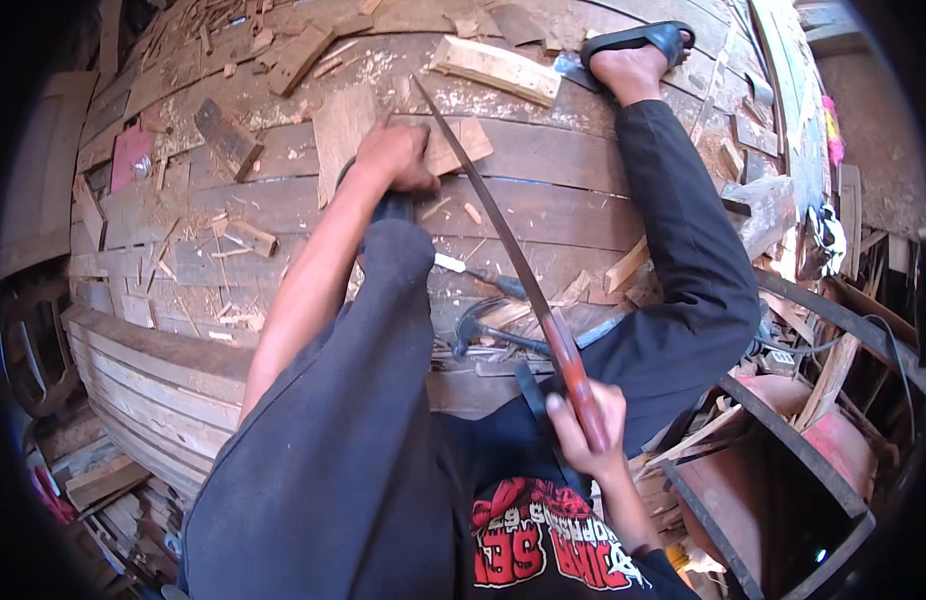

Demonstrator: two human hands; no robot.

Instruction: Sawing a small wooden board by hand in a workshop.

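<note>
My right hand (598, 425) is closed round the red-brown handle of a handsaw (498, 225). The dark blade shows almost edge-on and slants up to the far left, its tip beyond my left hand; its teeth cannot be made out. Over my bent left knee reaches my left hand (395, 157), fingers bent and pressed onto a short wooden board (461, 146). A pale flat piece of wood (341, 122) lies left of that hand. From this view, the blade crosses over the board; I cannot tell if they touch.
Between my legs lie a claw hammer (493, 330) and a dark-handled tool with a pale end (483, 275). A thick offcut (495, 72), a wood block (228, 138) and shavings litter the plank floor (553, 160). A metal-framed object (773, 470) stands at the near right.
</note>
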